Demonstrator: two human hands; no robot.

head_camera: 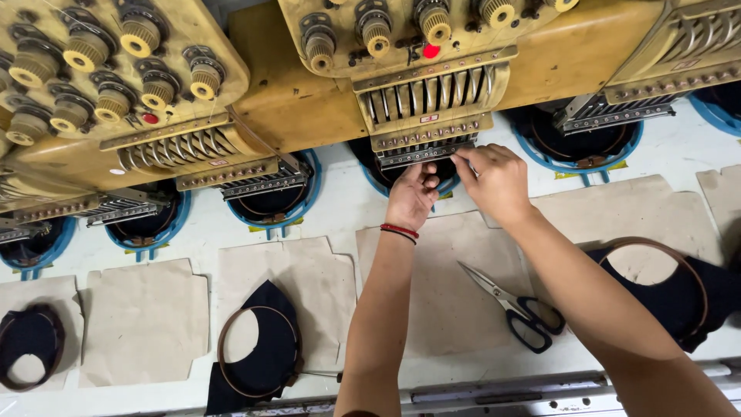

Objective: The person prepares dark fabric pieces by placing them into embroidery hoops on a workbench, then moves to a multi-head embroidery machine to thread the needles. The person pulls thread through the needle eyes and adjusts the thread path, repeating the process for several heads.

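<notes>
– Where are the 2 hands?
– Top centre: left hand curled under the needle bar, right hand pinching at its edge; what it pinches, I can't tell.
– The scissors?
– Lower right on brown paper, untouched.

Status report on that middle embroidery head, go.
Both hands up at needle bar of middle head. Left hand beneath it, right hand pinching at its right end. Scissors lie on table, nothing blocking.
</notes>
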